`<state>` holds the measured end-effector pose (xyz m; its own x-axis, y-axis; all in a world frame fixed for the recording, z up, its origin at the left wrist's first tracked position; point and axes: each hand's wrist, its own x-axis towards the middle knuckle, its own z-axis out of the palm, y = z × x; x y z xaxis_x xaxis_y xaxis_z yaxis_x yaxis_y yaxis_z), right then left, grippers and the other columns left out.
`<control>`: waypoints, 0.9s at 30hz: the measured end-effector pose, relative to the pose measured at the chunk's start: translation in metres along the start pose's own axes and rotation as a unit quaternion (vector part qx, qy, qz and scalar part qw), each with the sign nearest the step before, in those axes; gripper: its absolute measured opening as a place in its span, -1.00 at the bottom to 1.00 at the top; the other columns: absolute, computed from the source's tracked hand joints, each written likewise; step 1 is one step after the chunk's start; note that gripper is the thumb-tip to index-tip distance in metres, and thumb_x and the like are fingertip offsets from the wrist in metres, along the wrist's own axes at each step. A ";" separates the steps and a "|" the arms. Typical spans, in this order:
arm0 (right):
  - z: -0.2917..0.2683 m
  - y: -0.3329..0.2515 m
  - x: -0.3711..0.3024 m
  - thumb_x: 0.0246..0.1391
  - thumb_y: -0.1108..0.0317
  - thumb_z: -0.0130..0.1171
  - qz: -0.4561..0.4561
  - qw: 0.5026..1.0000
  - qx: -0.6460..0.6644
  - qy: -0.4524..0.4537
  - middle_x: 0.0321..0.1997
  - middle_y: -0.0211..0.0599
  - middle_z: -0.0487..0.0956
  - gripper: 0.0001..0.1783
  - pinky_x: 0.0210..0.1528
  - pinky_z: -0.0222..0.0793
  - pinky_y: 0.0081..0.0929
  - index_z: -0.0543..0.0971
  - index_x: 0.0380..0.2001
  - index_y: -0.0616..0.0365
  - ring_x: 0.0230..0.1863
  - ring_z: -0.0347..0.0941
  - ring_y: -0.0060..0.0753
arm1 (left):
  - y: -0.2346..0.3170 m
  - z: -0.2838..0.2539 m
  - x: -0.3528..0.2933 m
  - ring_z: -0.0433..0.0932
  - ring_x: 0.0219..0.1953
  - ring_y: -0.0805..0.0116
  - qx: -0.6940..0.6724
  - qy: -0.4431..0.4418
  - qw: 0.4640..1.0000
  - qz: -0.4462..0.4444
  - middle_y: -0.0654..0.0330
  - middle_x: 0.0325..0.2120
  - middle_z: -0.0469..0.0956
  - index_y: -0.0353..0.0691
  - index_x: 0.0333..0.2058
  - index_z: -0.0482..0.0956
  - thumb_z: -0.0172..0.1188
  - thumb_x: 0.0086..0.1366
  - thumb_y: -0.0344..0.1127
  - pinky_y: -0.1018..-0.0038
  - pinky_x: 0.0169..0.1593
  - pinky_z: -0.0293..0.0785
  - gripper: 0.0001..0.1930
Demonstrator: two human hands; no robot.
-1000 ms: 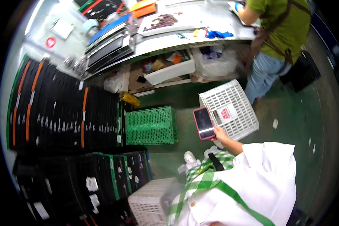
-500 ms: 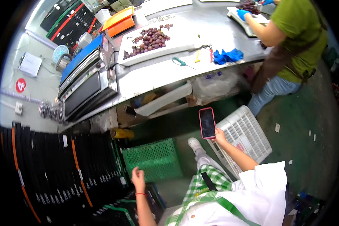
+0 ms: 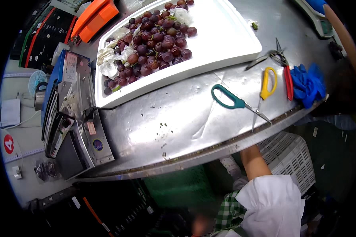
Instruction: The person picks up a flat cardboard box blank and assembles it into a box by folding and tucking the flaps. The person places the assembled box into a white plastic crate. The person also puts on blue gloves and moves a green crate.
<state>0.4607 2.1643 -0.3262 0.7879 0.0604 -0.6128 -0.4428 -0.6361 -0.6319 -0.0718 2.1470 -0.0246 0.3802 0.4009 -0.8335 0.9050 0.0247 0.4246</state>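
Note:
My right forearm (image 3: 256, 161) reaches forward beneath the front edge of the metal table (image 3: 146, 136), and the table hides the hand and whatever it holds. Low in the picture my left hand (image 3: 201, 225) is a dark blur beside the green checked apron (image 3: 226, 211); its fingers cannot be made out. On the table above, a white foam tray (image 3: 221, 27) holds loose dark red grapes (image 3: 162, 41) and crumpled white wrapping. Green-handled scissors (image 3: 234, 102), yellow-handled scissors (image 3: 268, 83) and a red-handled tool (image 3: 288, 83) lie near the table's front edge.
Blue gloves (image 3: 309, 85) lie at the table's right end, near another person's arm (image 3: 346, 43). A metal machine (image 3: 83, 118) stands at the left. Below are a green crate (image 3: 178, 187), a white crate (image 3: 292, 154) and stacked black crates (image 3: 118, 209).
The view has moved in over the table, so the tray and scissors look larger. My right hand and the pink-cased phone it held are now out of sight under the table edge.

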 end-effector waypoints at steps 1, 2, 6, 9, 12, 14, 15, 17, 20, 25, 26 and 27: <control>0.006 0.000 0.003 -0.04 0.37 -0.03 0.005 1.000 0.007 0.001 -0.38 -0.09 0.45 -0.77 -0.47 0.37 -0.33 0.38 -0.27 0.21 -0.46 0.43 -0.18 | 0.006 -0.008 0.002 0.46 -0.33 0.28 0.009 0.012 1.000 0.000 0.08 -0.39 0.50 -0.22 -0.17 0.40 0.06 0.09 -0.23 0.43 -0.24 0.37 -0.67; 0.009 0.000 0.007 -0.04 0.38 -0.03 0.007 1.000 0.018 0.000 -0.38 -0.11 0.45 -0.77 -0.47 0.37 -0.33 0.38 -0.27 0.21 -0.47 0.43 -0.20 | 0.013 -0.016 0.007 0.46 -0.33 0.28 0.011 0.020 1.000 -0.003 0.08 -0.38 0.50 -0.22 -0.17 0.40 0.05 0.09 -0.22 0.43 -0.23 0.37 -0.67; 0.009 0.011 -0.007 -0.04 0.41 -0.04 0.009 0.997 0.082 0.000 -0.40 -0.15 0.44 -0.79 -0.50 0.37 -0.36 0.37 -0.28 0.20 -0.48 0.43 -0.25 | 0.022 -0.025 0.012 0.46 -0.33 0.28 0.003 0.020 1.000 -0.009 0.07 -0.35 0.50 -0.22 -0.17 0.40 0.01 0.11 -0.18 0.45 -0.23 0.36 -0.66; 0.011 0.019 -0.057 -0.04 0.43 -0.04 -0.010 0.990 0.136 -0.024 -0.42 -0.18 0.44 -0.81 -0.51 0.36 -0.38 0.36 -0.29 0.20 -0.50 0.42 -0.29 | -0.020 -0.019 0.022 0.51 -0.35 0.32 0.065 0.009 0.998 0.024 0.09 -0.42 0.51 -0.28 -0.18 0.39 0.04 0.09 -0.24 0.50 -0.26 0.38 -0.68; -0.010 0.044 -0.130 -0.04 0.45 -0.04 -0.025 0.981 0.186 -0.043 -0.43 -0.21 0.43 -0.82 -0.53 0.36 -0.40 0.35 -0.30 0.20 -0.51 0.42 -0.32 | -0.004 -0.009 0.017 0.51 -0.37 0.34 0.146 0.012 0.973 0.180 0.10 -0.43 0.52 -0.27 -0.19 0.40 0.03 0.08 -0.32 0.49 -0.29 0.39 -0.70; -0.026 0.065 -0.187 -0.04 0.46 -0.05 -0.028 0.974 0.215 -0.059 -0.44 -0.24 0.43 -0.83 -0.54 0.36 -0.42 0.34 -0.31 0.19 -0.52 0.42 -0.35 | 0.004 -0.003 0.012 0.44 -0.33 0.31 0.098 -0.022 0.980 0.171 0.12 -0.47 0.46 -0.24 -0.33 0.41 -0.01 0.07 -0.37 0.43 -0.23 0.34 -0.83; -0.034 0.072 -0.224 -0.04 0.47 -0.05 -0.030 0.972 0.222 -0.076 -0.44 -0.25 0.43 -0.84 -0.55 0.36 -0.42 0.34 -0.31 0.19 -0.52 0.42 -0.36 | 0.006 0.001 0.009 0.43 -0.35 0.34 0.075 -0.023 0.981 0.179 0.14 -0.48 0.46 -0.24 -0.33 0.41 0.00 0.07 -0.37 0.44 -0.24 0.34 -0.84; -0.064 0.081 -0.296 -0.01 0.47 -0.08 -0.012 0.973 0.212 -0.088 -0.49 -0.30 0.41 -0.89 -0.60 0.33 -0.52 0.32 -0.35 0.16 -0.58 0.40 -0.46 | 0.006 -0.001 0.003 0.46 -0.45 0.51 0.075 -0.004 0.970 0.233 0.20 -0.50 0.51 -0.28 -0.18 0.40 0.08 0.06 -0.35 0.59 -0.34 0.37 -0.69; -0.090 0.113 -0.398 0.06 0.42 -0.15 0.037 0.969 0.199 -0.138 -0.50 -0.29 0.41 -0.89 -0.60 0.34 -0.59 0.33 -0.32 0.15 -0.59 0.41 -0.49 | 0.054 -0.014 -0.033 0.45 -0.45 0.47 0.003 0.083 0.975 0.205 0.18 -0.48 0.48 -0.28 -0.26 0.45 0.11 0.03 -0.45 0.54 -0.33 0.38 -0.76; -0.149 0.163 -0.523 0.07 0.40 -0.15 0.003 0.975 0.194 -0.107 -0.52 -0.33 0.42 -0.88 -0.61 0.31 -0.64 0.31 -0.32 0.19 -0.61 0.39 -0.57 | 0.157 -0.089 -0.142 0.44 -0.32 0.31 0.015 0.241 0.845 0.477 0.13 -0.41 0.46 -0.33 -0.37 0.46 0.05 -0.02 -0.56 0.50 -0.19 0.33 -0.83; -0.158 0.192 -0.549 0.07 0.40 -0.15 0.006 0.977 0.203 -0.060 -0.53 -0.34 0.42 -0.89 -0.60 0.31 -0.65 0.31 -0.33 0.18 -0.61 0.38 -0.58 | 0.175 -0.094 -0.173 0.42 -0.34 0.38 0.003 0.277 0.814 0.511 0.18 -0.41 0.45 -0.29 -0.41 0.46 -0.03 0.04 -0.55 0.55 -0.23 0.33 -0.88; -0.164 0.206 -0.566 0.07 0.39 -0.15 0.021 0.973 0.224 -0.061 -0.52 -0.35 0.43 -0.89 -0.60 0.31 -0.66 0.32 -0.34 0.18 -0.61 0.38 -0.59 | 0.180 -0.104 -0.211 0.43 -0.30 0.27 0.012 0.354 0.733 0.581 0.09 -0.35 0.45 -0.35 -0.39 0.42 -0.08 0.08 -0.50 0.48 -0.19 0.37 -0.87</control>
<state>-0.0061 1.8728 -0.0312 0.7199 0.1501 -0.6776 -0.6373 -0.2437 -0.7311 -0.0088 2.1624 0.2643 0.7095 0.5145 0.4816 0.0558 -0.7223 0.6893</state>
